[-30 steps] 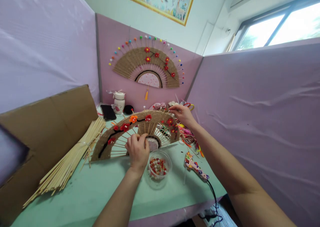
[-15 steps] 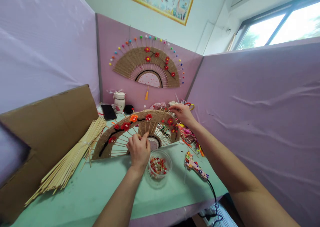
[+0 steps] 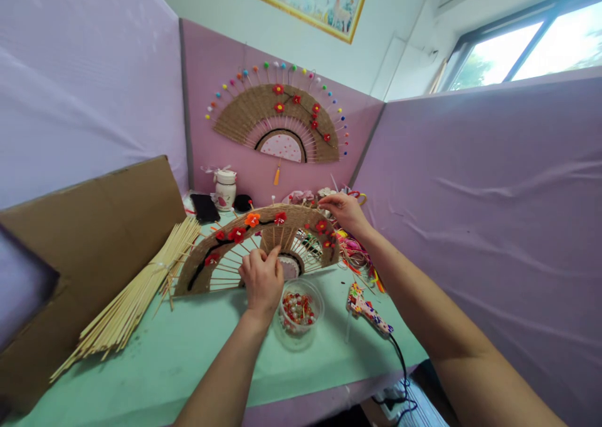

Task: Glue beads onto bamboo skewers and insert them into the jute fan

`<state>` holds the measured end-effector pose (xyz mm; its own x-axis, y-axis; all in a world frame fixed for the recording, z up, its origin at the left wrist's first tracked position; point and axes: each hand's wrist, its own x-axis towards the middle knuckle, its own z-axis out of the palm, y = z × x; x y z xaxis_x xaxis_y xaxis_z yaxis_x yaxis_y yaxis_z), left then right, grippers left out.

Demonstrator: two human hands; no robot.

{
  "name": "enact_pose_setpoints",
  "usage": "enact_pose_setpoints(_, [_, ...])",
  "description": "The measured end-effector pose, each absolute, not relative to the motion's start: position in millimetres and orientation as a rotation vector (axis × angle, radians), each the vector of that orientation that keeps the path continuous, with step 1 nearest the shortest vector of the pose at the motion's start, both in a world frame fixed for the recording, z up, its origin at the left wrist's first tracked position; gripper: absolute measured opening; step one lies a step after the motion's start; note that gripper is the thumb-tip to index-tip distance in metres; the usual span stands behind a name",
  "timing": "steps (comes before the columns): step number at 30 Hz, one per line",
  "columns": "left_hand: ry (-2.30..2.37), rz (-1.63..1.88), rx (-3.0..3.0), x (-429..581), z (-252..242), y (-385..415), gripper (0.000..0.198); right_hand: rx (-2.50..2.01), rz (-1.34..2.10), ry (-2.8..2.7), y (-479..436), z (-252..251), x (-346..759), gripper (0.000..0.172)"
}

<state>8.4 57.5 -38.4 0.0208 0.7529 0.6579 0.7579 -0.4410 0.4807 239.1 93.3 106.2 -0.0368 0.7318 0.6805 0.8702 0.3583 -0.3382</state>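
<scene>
A fan of sticks and twine [image 3: 297, 216], with red and orange flowers on dark branches, stands tilted on the table. My left hand [image 3: 263, 279] grips its sticks near the lower middle, fingers closed. At the fan's upper right edge, my right hand [image 3: 345, 212] has its fingertips pinched together; whatever is between them is too small to name. White and red beads tip some of the sticks along the top edge. Just right of my left hand sits a clear plastic tub [image 3: 301, 314] holding red and white beads [image 3: 297, 308].
A glue gun [image 3: 369, 311] lies at the right, its cord running off the table edge. Bundled sticks [image 3: 134, 289] and a cardboard sheet [image 3: 98, 245] occupy the left. Behind are a phone [image 3: 205, 208], a white jar [image 3: 225, 190] and colourful cords [image 3: 355, 251]. Another fan [image 3: 239, 116] hangs on the partition.
The view has shifted very slightly. Both hands stay in nearly the same place at the fan, the left on the sticks and the right pinching at the upper edge.
</scene>
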Motion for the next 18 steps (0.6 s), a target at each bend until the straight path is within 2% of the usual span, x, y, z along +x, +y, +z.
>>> enact_pose_setpoints(18, [-1.679, -1.438, -2.256, 8.0, -35.2, 56.3, 0.034, -1.418, -0.177, -1.780, 93.0, 105.8, 241.7, 0.011])
